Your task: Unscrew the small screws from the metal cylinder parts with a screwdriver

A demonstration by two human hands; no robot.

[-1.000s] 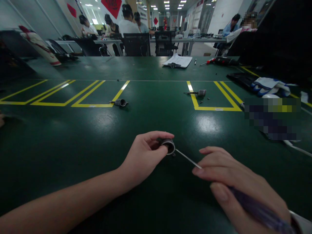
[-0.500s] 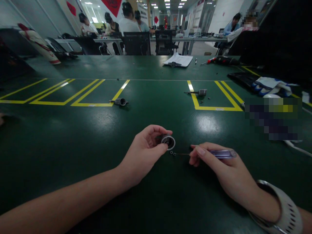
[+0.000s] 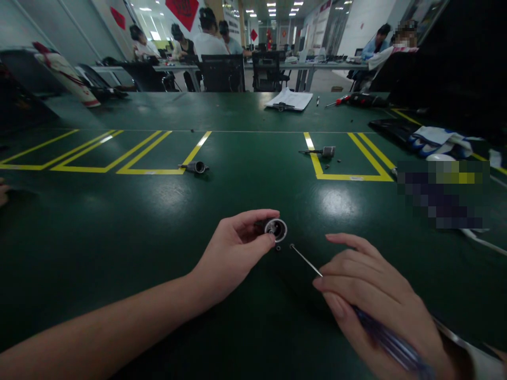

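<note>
Between the thumb and fingers of my left hand (image 3: 233, 250) is a round metal cup-shaped part (image 3: 282, 230), its open end turned toward the right and me. A tiny ring-like nut (image 3: 278, 248) lies on the green table just below its rim. My right hand (image 3: 368, 287) is closed around a thin-shafted screwdriver (image 3: 307, 260) with a clear purplish handle, index finger lifted off. At the screwdriver's tip sits another small nut (image 3: 292, 246); whether it is stuck on the tip or only touched, I cannot make out. The tip is apart from the cup-shaped part.
Similar cup-shaped parts (image 3: 198, 167) (image 3: 328, 152) lie by the yellow tape, small bits (image 3: 327, 167) near the right one. Farther back are a clipboard with papers (image 3: 291, 99) and a red screwdriver (image 3: 336, 102). White-and-blue gloves (image 3: 439, 138) lie right. Another person's hand (image 3: 3, 192) shows left.
My right hand has swung down and right, turning the screwdriver from level to slanted. Its tip has moved slightly right, away from the other nut. My left hand keeps hold of the cup-shaped part.
</note>
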